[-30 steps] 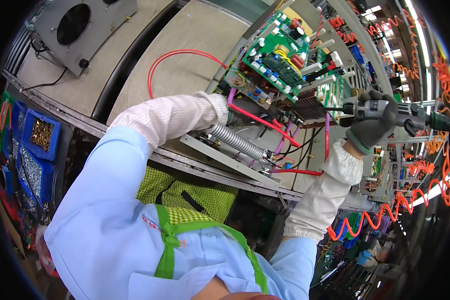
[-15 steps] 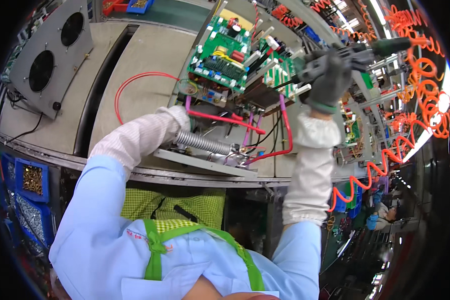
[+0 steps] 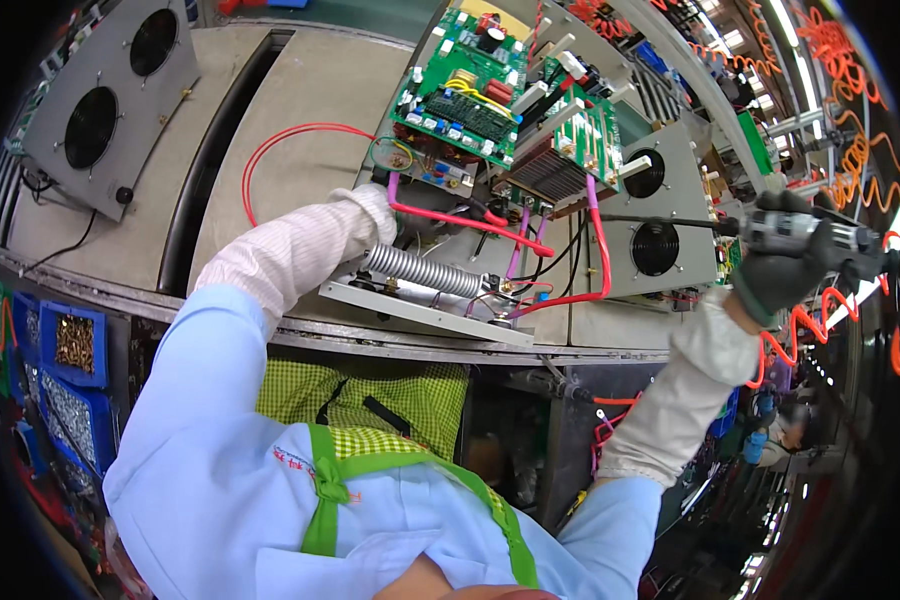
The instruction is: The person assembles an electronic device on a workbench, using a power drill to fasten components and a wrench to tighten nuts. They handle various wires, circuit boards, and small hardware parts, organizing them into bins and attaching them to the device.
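Observation:
My right hand, in a dark glove, is wrapped round a grey and black power screwdriver. Its long thin bit points left, toward the open electrical unit and apart from the thick red cable. My left hand, also dark-gloved, reaches into the unit below the green circuit board; boards and red cables hide its fingers. Near that hand lie a ribbed silver coil and the unit's light metal edge plate. A finned heat sink stands in the unit's middle.
A grey panel with two black fans stands at the left, and another fan panel behind the screwdriver bit. Blue bins of small metal parts sit below the bench at left. Orange coiled hoses hang at right.
My right hand has swung right and toward me with the screwdriver, away from the unit's boards. My left hand stays inside the unit. The whole view has shifted slightly.

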Tool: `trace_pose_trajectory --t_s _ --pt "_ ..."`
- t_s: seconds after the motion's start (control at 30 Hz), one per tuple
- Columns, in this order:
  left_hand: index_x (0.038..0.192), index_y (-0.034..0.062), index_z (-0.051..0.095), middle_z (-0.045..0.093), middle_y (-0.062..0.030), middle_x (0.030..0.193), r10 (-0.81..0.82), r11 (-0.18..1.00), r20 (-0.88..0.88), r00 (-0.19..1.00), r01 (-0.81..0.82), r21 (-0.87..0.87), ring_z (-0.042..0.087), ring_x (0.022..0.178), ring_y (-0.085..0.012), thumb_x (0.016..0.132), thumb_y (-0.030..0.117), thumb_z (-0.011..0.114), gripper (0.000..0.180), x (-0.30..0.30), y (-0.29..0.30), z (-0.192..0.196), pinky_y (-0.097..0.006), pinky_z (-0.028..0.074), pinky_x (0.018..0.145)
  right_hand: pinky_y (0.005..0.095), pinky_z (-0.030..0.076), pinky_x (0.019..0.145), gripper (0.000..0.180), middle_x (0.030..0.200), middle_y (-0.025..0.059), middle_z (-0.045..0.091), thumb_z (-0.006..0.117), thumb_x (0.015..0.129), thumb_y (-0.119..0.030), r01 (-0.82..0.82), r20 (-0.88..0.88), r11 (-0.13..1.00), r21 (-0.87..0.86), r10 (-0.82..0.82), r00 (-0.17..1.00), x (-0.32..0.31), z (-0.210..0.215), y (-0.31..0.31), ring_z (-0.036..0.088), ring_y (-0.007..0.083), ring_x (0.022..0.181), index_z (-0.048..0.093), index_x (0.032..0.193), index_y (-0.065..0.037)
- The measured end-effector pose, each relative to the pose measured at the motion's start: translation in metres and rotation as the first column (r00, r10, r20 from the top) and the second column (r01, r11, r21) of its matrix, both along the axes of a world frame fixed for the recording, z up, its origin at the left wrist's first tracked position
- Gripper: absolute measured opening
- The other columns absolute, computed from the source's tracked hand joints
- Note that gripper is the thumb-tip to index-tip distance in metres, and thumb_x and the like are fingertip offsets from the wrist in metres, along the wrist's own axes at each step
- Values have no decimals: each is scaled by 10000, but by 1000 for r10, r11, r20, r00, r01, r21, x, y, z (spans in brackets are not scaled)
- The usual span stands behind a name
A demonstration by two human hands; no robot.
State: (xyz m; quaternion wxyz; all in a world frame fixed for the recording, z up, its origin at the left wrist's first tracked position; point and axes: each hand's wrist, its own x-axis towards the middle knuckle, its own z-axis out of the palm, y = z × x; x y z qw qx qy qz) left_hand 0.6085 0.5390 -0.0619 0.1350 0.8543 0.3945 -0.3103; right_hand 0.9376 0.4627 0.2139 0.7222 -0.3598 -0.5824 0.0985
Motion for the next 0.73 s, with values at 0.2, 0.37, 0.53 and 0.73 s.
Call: trace_pose_trajectory --t_s 0.2,0.37,0.53,0.73 --pt "1086 166 702 690 -123 1085 252 968 335 908 -243 -69 653 1035 -295 675 281 671 428 -3 -9 12 -396 549 842 360 544 599 532 793 194 663 509 881 -332 119 -30 993 -12 -119 992 -27 -53 22 667 274 677 472 1245 54" --pt "1044 113 717 695 -119 1026 242 962 290 926 -190 -196 669 970 -278 739 294 671 358 11 -4 8 -424 555 787 355 541 592 545 803 189 660 508 872 -348 143 -60 989 -46 -146 988 -36 -66 31 662 268 681 459 1246 44" --pt "1065 123 715 688 -113 1037 24 996 422 906 16 -90 672 959 -261 771 282 666 338 20 6 -40 -415 555 766 360 541 588 552 814 181 661 505 866 -355 67 -71 996 -54 -70 995 -35 -71 38 660 275 681 455 1248 40" --pt "1135 157 712 693 -86 1123 100 987 303 948 -56 -150 659 1044 -220 812 381 676 395 16 -5 -11 -481 537 844 394 559 657 533 863 167 696 529 889 -393 -103 -131 992 -71 93 987 -16 -76 39 679 319 744 475 1295 -52"
